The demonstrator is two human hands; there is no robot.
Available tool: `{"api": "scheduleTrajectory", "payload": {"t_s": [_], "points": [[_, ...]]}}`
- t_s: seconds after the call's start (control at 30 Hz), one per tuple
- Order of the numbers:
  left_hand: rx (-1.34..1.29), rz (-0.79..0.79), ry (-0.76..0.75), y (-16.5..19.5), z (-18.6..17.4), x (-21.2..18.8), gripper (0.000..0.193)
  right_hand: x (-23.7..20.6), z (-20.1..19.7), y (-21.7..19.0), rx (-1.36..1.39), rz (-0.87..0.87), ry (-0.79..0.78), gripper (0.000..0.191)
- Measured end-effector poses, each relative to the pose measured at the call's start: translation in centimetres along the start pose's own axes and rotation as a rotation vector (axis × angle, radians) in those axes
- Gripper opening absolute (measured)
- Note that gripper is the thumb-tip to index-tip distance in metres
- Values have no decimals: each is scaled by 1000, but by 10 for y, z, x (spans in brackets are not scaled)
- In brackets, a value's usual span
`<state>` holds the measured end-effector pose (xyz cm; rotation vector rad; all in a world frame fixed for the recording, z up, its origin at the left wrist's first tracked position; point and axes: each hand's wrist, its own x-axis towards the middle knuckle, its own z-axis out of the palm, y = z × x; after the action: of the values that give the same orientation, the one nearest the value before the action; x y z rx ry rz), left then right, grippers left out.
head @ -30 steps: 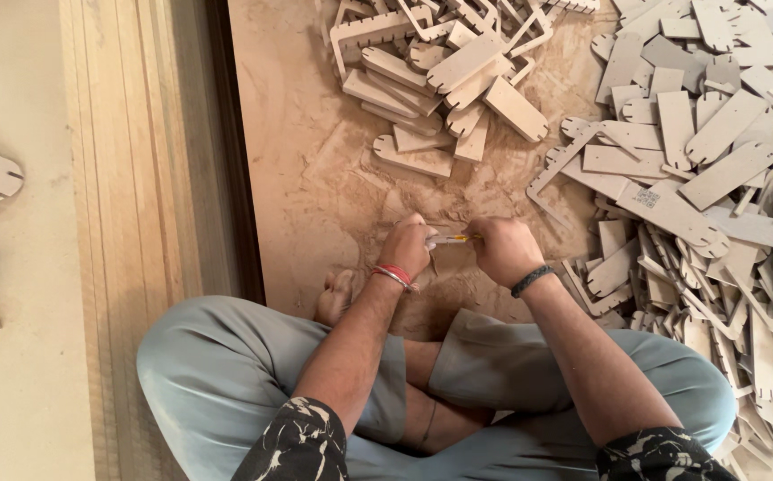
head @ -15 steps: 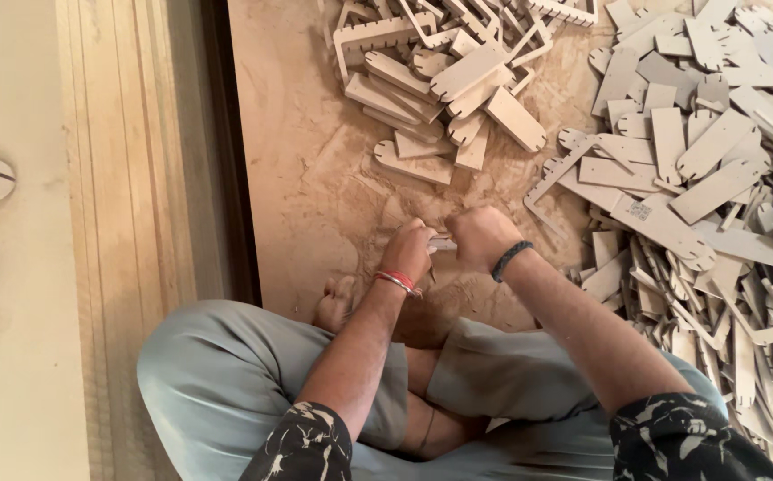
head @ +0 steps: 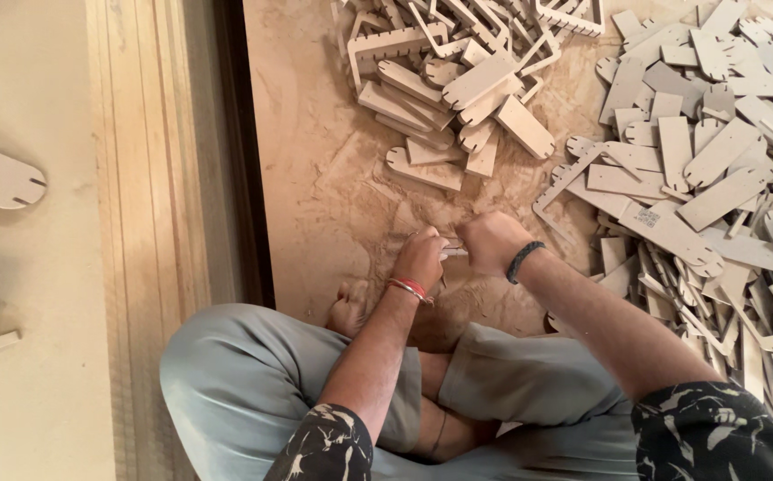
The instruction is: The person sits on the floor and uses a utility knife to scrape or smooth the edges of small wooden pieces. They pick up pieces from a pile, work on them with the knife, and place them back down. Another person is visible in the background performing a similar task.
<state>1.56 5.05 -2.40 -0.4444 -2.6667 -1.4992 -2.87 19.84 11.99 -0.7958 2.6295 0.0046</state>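
While knuckles stay pressed together, left hand [head: 422, 258] and right hand [head: 489, 242] both clenched on small pale wooden piece [head: 451, 252], barely shifted above dusty floor [head: 333, 178], pile of wooden cutouts [head: 716, 160] unchanged at floor's right edge

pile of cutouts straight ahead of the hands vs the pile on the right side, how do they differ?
The front pile is small and compact; the right pile is far larger and runs down past the right hand. The front pile holds comb-toothed and frame pieces; the right pile is mostly flat, notched slats. Both are pale cut wooden parts lying loose on the dusty floor.
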Motion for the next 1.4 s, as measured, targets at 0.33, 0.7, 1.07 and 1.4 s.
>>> {"api": "scheduleTrajectory", "payload": {"t_s": [0.33, 0.7, 1.07, 1.4], "points": [[-30, -13, -7, -6, 0, -1, 13, 15, 5, -6, -10, 14, -123, 33], [-455, -328, 357, 11, 1, 18, 75, -47, 49, -5, 588, 471, 547, 21], [-1040, -345, 222, 11, 31, 18, 35, -52, 60, -18, 519, 462, 579, 19], [-707, -390, 249, 7, 29, 21, 38, -50, 47, -10, 569, 408, 530, 21]]}}
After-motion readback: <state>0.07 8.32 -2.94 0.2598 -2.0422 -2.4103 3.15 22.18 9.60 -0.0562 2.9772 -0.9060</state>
